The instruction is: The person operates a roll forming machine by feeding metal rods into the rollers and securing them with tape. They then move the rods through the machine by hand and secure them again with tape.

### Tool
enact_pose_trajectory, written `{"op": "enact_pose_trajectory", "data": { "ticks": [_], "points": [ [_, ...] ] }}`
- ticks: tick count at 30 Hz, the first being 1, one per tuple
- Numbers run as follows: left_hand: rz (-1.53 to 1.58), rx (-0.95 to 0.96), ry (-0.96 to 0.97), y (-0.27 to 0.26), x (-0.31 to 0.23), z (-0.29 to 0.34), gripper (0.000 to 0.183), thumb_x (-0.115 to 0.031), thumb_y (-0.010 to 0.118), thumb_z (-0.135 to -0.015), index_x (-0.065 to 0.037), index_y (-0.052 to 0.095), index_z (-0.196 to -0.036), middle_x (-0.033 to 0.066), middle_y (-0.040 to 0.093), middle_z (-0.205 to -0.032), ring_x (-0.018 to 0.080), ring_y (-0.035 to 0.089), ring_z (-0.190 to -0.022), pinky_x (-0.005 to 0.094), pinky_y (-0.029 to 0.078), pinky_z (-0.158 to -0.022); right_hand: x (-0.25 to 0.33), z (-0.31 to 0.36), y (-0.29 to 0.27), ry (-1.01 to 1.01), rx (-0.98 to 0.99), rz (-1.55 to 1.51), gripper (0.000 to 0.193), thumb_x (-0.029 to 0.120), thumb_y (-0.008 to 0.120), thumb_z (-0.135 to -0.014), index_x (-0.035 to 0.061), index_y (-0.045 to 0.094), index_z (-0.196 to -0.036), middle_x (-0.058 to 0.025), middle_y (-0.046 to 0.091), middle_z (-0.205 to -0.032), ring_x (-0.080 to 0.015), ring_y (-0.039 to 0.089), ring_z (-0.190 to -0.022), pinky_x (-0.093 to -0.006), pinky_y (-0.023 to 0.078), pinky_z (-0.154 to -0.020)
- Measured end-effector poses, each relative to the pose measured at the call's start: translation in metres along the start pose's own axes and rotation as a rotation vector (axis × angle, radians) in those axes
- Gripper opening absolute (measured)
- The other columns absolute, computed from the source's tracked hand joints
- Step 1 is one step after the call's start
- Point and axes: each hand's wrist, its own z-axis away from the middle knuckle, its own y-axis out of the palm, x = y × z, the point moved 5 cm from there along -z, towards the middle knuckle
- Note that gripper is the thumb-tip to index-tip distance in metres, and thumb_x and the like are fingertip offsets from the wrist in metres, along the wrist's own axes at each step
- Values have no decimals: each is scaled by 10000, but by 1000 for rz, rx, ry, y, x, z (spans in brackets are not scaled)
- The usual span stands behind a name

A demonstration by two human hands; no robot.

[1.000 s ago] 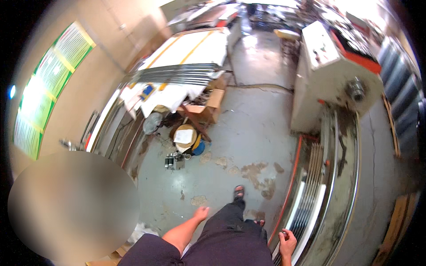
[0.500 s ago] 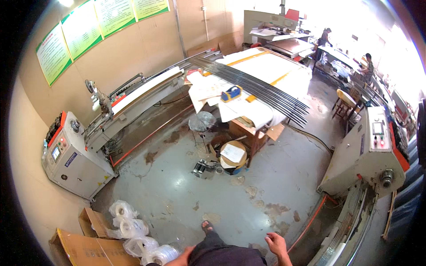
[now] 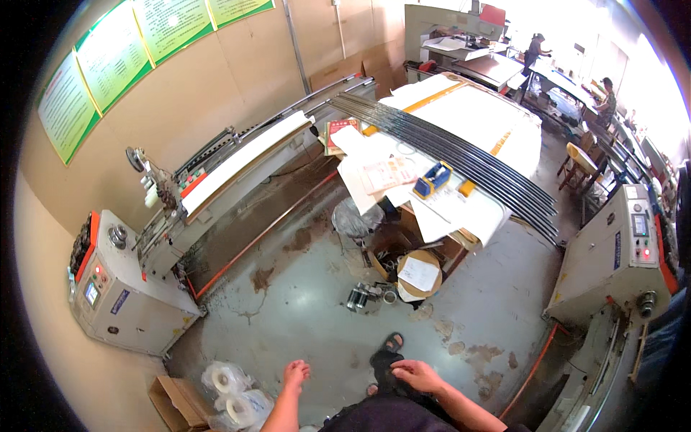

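My left hand hangs in the air over the grey floor, its fingers loosely bent and apart, holding nothing. Nearest to it are plastic-wrapped rolls on the floor at the lower left. In front of my dark trousers, my right hand is raised with fingers loosely stretched and nothing in it. Ahead stands a table with a white top, where a bundle of long dark rods lies across. A blue and yellow tape dispenser and loose papers lie beside the rods.
Machines with control panels stand at left and right. A long machine bed runs along the wall. Metal cylinders and a round board sit near the table's foot. An open carton is lower left. Two people work far right.
The table and machines have come closer as I step forward. My left hand has swung up and forward into view; my right hand has moved inward to the left.
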Motion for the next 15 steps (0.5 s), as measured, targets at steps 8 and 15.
{"op": "enact_pose_trajectory", "data": {
  "ticks": [8,15],
  "points": [
    [37,63,58,68,-174,-101,253,-277,686,-1084,-80,643,-1237,84,757,-1058,180,720,-887,342,579,-742,405,-89,-55,-572,186,-657,404,143,506,-1139,-20,586,-1500,-97,696,-1230,-181,644,-1195,-362,498,-1076],
    [138,115,252,168,-472,-142,320,-268,658,-1092,-91,660,-1358,44,766,-1069,160,708,-887,316,575,-796,625,-108,-36,-1024,-127,-119,533,206,611,-1091,-38,489,-1549,-201,675,-1358,-272,708,-1137,-557,475,-1161]
  ]
}}
